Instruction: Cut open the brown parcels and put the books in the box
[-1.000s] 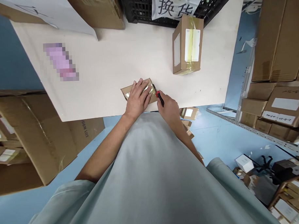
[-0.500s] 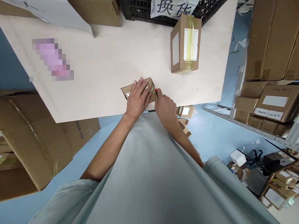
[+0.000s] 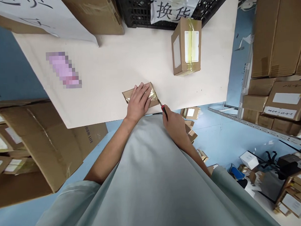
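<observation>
On the near edge of the white table lies a small flat cardboard box (image 3: pixel 153 100) with shiny tape across it. My left hand (image 3: pixel 138 102) rests on top of this box, fingers stretched out and pressing it down. A utility knife (image 3: pixel 164 110) with a red and black handle is gripped in my right hand (image 3: pixel 175 124). Its thin blade points up and left, close to the box's right end; whether it touches the cardboard I cannot tell. The underside of the box is hidden.
A taped, labelled carton (image 3: pixel 180 54) stands right of centre, in front of a black plastic crate (image 3: pixel 139 14). At the left are a pixelated pink-purple item (image 3: pixel 63 70) and a large open carton (image 3: pixel 42 136). Shelves of boxes (image 3: pixel 283 98) line the right.
My right hand has drawn the knife down and right, away from the box's right end, so the blade now shows. My left hand stays on the box. The view has shifted slightly.
</observation>
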`<state>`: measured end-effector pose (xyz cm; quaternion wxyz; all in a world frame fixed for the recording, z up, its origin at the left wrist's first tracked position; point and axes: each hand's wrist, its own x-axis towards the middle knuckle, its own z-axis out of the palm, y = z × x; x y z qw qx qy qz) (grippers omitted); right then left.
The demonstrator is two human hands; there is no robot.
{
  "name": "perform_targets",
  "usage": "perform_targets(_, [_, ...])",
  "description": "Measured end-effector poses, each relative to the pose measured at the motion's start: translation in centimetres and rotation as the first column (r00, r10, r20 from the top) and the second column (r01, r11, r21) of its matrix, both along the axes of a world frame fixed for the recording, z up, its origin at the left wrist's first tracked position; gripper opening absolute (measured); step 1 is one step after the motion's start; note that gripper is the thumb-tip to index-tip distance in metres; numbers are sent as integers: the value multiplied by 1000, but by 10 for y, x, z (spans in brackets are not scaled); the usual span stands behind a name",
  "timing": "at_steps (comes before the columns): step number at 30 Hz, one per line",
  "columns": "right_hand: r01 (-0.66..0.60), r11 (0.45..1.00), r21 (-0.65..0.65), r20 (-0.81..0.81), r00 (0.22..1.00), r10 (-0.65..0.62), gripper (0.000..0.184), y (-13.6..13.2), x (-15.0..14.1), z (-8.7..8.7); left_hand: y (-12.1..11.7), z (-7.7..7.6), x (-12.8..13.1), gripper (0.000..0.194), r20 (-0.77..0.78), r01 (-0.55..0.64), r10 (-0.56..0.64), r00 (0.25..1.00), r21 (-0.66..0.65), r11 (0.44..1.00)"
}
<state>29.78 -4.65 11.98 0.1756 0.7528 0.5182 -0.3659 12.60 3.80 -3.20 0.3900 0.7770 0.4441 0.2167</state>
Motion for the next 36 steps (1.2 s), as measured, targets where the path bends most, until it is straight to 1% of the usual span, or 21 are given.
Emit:
perform_targets(2, [59,991,123,-41,998,-54,52,-2,8,-1,-2,-2,-12,61,-15,-4,4,1000,8,1000])
perform_targets(3, [102,977,185,-69,993,-91,52,-2,14,-7,-4,-4,-20,63,-24,-10,10,1000,12,1000])
perform_targets(4, [155,958,242,-107,985,-133,52,0,21,-17,-6,-5,-27,64,-34,-19,20,999,18,1000])
perform_targets(5, [212,938,275,-163,972,-172,50,4,28,-31,-9,-6,-36,65,-44,-31,32,999,25,999])
perform_targets(7, [297,916,271,-265,937,-226,46,15,39,-65,-14,-8,-53,64,-63,-62,64,996,35,997])
perform_targets(9, [350,902,251,-304,914,-270,42,30,44,-101,-21,-8,-71,61,-91,-106,108,990,27,994])
perform_targets(11, [380,896,230,-316,900,-301,37,43,41,-131,-30,-5,-88,61,-118,-163,164,979,19,987])
perform_targets(13, [407,893,193,-356,877,-323,33,52,31,-151,-39,-2,-101,66,-131,-226,227,965,26,974])
perform_targets(15, [437,889,134,-428,835,-346,29,55,19,-160,-49,2,-111,74,-134,-299,302,944,43,953])
perform_targets(18, [484,873,64,-516,765,-386,27,52,0,-158,-61,9,-120,78,-145,-410,415,898,64,910])
perform_targets(20, [502,863,65,-523,753,-398,27,47,-9,-150,-63,14,-123,78,-142,-457,459,877,54,888])
perform_targets(23, [480,869,120,-459,803,-380,30,36,-14,-133,-58,19,-123,79,-105,-480,475,874,-27,877])
perform_targets(25, [442,880,173,-387,852,-352,32,28,-13,-121,-51,17,-121,77,-64,-467,463,884,-108,878])
perform_targets(28, [390,892,230,-287,903,-321,35,17,-8,-110,-40,7,-113,74,10,-420,434,901,-227,879])
perform_targets(31, [332,909,253,-214,935,-282,40,11,-3,-104,-33,-11,-106,69,88,-383,427,900,-310,870])
perform_targets(34, [231,915,331,-112,972,-205,45,10,-6,-96,-32,-27,-106,65,152,-347,423,893,-366,864])
perform_targets(36, [141,911,388,-53,990,-131,47,13,-14,-87,-32,-33,-110,63,171,-320,411,896,-395,861])
